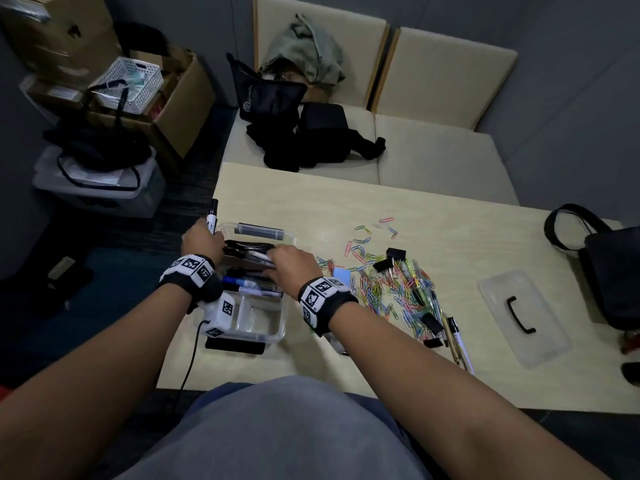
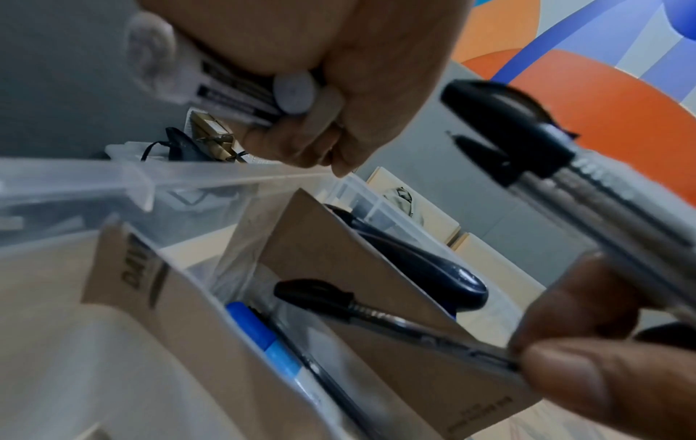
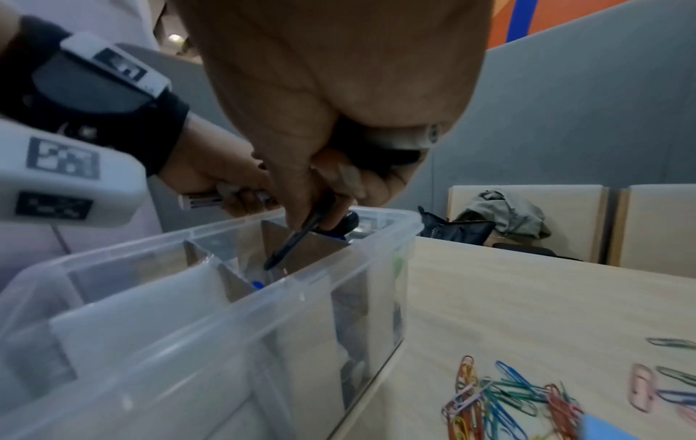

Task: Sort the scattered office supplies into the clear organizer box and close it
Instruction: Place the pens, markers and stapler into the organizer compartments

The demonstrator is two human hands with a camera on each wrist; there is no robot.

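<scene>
The clear organizer box (image 1: 281, 328) stands at the table's left, split by cardboard dividers (image 2: 341, 253). Markers, one of them a blue marker (image 2: 260, 336), lie in its middle compartment. My left hand (image 1: 202, 239) hovers over the box's far left corner and grips black-capped pens (image 2: 557, 178), one of which sticks up (image 1: 212, 216). My right hand (image 1: 294, 265) is over the box's right side. It grips white markers (image 2: 233, 89) and a black pen (image 3: 299, 238) that points down into a compartment. Coloured paper clips (image 1: 388, 284) and black binder clips (image 1: 394, 255) lie scattered to the right.
The clear lid (image 1: 523, 317) with a black handle lies at the right, beside a black bag (image 1: 613, 271). A few pens (image 1: 457, 341) rest near the clip pile. A black phone (image 1: 235, 345) lies at the box's near side. A bench with bags stands behind the table.
</scene>
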